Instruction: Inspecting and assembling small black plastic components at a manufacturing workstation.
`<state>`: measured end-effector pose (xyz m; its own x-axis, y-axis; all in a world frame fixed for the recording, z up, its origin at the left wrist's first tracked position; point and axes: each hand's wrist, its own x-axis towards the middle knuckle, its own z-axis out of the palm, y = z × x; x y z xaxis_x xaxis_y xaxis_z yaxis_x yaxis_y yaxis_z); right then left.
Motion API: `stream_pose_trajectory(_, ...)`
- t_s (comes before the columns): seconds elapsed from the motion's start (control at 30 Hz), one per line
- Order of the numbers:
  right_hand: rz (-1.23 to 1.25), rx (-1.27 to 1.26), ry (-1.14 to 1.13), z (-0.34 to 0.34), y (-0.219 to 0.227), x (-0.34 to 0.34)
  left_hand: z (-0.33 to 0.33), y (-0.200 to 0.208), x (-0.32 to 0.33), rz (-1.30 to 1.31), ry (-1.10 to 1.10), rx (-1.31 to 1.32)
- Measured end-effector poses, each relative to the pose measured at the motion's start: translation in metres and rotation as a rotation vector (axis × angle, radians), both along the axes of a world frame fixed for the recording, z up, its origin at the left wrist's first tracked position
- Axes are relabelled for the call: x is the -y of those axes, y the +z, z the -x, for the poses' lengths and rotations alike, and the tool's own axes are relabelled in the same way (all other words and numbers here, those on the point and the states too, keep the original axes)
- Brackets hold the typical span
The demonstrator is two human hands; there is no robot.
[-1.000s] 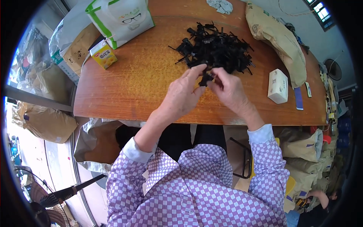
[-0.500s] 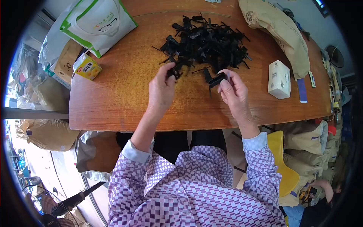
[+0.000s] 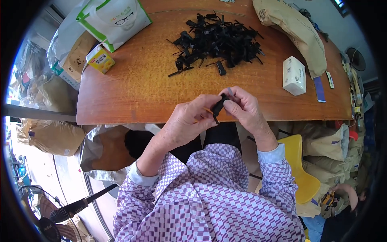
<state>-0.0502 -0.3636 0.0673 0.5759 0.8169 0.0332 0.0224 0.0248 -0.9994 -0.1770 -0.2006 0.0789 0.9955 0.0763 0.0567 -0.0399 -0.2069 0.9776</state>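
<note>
Both hands meet over the table's near edge around one small black plastic part (image 3: 218, 107). Between thumb and fingers, my right hand (image 3: 246, 111) pinches the part from the right. My left hand (image 3: 187, 121) closes on its left side, fingertips against it; some of those fingers are hidden. A thin orange sliver shows by the left fingertips, too small to name. Beyond the hands lies a heap of similar black plastic parts (image 3: 225, 42) with thin strips sticking out. One loose black piece (image 3: 221, 68) rests at the heap's near side.
The wooden table (image 3: 133, 97) carries a white-green bag (image 3: 123, 30), a yellow drink carton (image 3: 100, 60), a white tissue pack (image 3: 294, 76) and a long brown paper sack (image 3: 300, 36). A yellow chair (image 3: 298, 169) and a fan (image 3: 50, 222) stand below. At lower right, another person's arm (image 3: 348, 194) shows.
Both hands have drawn back from the heap toward me and come together on one black part. The left hand has let go of pieces by the heap, which now lie on the table.
</note>
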Motion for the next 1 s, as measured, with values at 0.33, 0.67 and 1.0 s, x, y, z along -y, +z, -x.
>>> stream_pose_trajectory(0.33,0.18,0.195,0.164,0.056,0.02,0.03,0.056,-0.016,0.033,0.469,-0.021,0.056)
stream_pose_trajectory(0.67,0.067,0.228,0.013,0.113,0.018,0.045,0.09,-0.02,0.067,0.487,0.165,0.103)
stream_pose_trajectory(1.0,0.002,0.03,-0.159,0.15,-0.003,0.045,0.099,-0.021,0.085,0.284,0.338,0.222)
